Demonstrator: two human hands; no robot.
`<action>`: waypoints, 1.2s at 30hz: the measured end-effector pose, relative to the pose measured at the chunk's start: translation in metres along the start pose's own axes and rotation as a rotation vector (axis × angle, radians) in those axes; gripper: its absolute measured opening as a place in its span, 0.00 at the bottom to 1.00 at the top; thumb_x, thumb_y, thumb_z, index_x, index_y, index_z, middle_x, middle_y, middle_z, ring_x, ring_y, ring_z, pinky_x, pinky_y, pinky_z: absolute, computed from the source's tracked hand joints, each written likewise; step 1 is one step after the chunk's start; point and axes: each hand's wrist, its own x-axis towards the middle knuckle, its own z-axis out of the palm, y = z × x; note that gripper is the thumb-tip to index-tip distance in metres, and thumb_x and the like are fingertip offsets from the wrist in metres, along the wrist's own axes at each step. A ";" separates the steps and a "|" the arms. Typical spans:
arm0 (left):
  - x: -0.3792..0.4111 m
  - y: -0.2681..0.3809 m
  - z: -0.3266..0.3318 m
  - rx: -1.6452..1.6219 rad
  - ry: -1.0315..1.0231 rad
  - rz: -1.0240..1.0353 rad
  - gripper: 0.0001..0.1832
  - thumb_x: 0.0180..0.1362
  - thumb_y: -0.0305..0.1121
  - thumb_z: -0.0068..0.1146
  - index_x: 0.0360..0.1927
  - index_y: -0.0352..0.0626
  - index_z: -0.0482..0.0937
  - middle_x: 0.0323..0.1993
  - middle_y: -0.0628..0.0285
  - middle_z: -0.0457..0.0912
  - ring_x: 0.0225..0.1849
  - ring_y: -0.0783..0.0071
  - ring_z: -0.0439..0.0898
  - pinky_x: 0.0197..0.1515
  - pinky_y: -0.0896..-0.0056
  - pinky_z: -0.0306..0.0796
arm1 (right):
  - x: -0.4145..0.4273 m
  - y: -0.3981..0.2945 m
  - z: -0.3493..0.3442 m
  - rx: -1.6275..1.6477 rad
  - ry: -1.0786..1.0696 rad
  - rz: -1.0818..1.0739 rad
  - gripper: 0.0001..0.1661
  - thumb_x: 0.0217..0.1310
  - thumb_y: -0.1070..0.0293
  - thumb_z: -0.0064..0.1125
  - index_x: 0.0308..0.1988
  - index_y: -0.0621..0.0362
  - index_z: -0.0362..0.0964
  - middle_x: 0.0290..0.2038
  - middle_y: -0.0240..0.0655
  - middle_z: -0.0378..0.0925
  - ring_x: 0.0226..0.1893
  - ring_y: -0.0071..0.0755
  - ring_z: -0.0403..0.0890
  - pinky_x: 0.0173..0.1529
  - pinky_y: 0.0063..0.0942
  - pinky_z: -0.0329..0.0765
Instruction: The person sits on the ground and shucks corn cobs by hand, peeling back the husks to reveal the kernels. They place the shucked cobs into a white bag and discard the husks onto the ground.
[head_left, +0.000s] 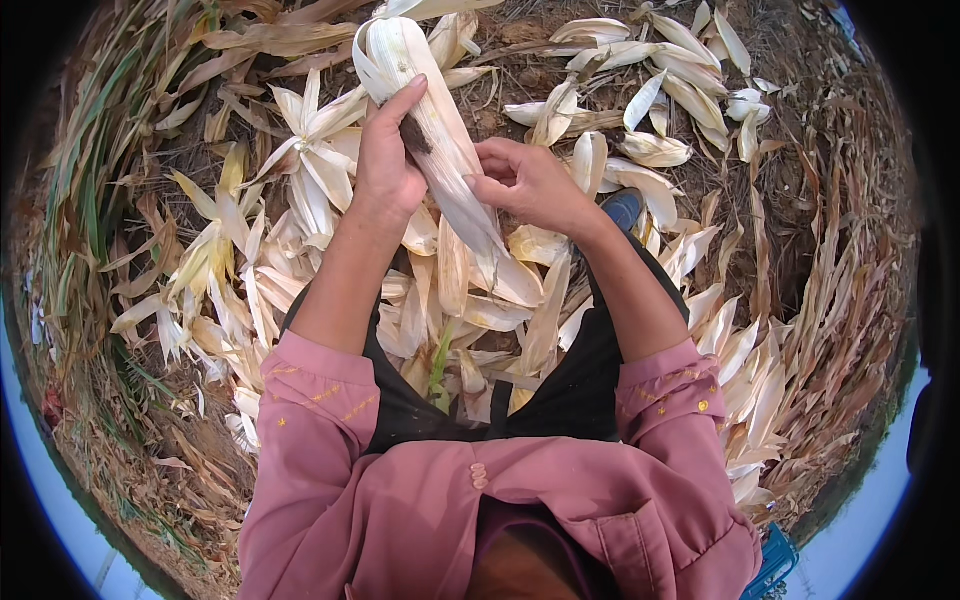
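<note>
A long, pale dry corn husk (450, 142) lies slanted across my left hand (391, 154), with my thumb pressed on its upper face. Its top curls over into a loop, and a dark stained patch shows beside my thumb. Whether a cob sits inside is hidden. My right hand (529, 184) grips the husk's right edge between thumb and bent fingers. The lower end tapers to a ragged tip above loose husks (491, 292) between my legs.
Opened husks (307, 142) spread star-like on the left, near standing stalks and leaves (82, 187). More husks (682, 67) lie on soil at the upper right. A blue shoe (624, 208) shows beyond my right forearm. Dry stalks (832, 300) line the right side.
</note>
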 end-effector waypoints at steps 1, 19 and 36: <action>0.000 -0.001 0.000 0.014 0.008 0.035 0.16 0.54 0.33 0.57 0.46 0.39 0.71 0.36 0.61 0.77 0.37 0.69 0.76 0.43 0.65 0.72 | 0.000 0.001 0.000 -0.006 -0.001 -0.016 0.23 0.51 0.65 0.57 0.47 0.67 0.69 0.37 0.43 0.79 0.36 0.30 0.80 0.45 0.25 0.75; -0.013 -0.003 0.010 0.075 0.000 0.084 0.18 0.55 0.31 0.56 0.49 0.38 0.70 0.41 0.62 0.77 0.42 0.71 0.76 0.48 0.68 0.70 | 0.004 0.009 -0.004 -0.334 0.015 -0.022 0.13 0.57 0.71 0.49 0.43 0.63 0.70 0.26 0.36 0.76 0.25 0.20 0.72 0.33 0.23 0.71; -0.009 -0.001 0.005 -0.116 -0.117 -0.167 0.21 0.59 0.47 0.47 0.46 0.41 0.73 0.39 0.57 0.78 0.40 0.63 0.78 0.47 0.60 0.72 | 0.006 0.009 0.006 -0.496 0.575 -0.273 0.04 0.62 0.71 0.44 0.37 0.58 0.62 0.27 0.49 0.74 0.29 0.55 0.76 0.30 0.42 0.72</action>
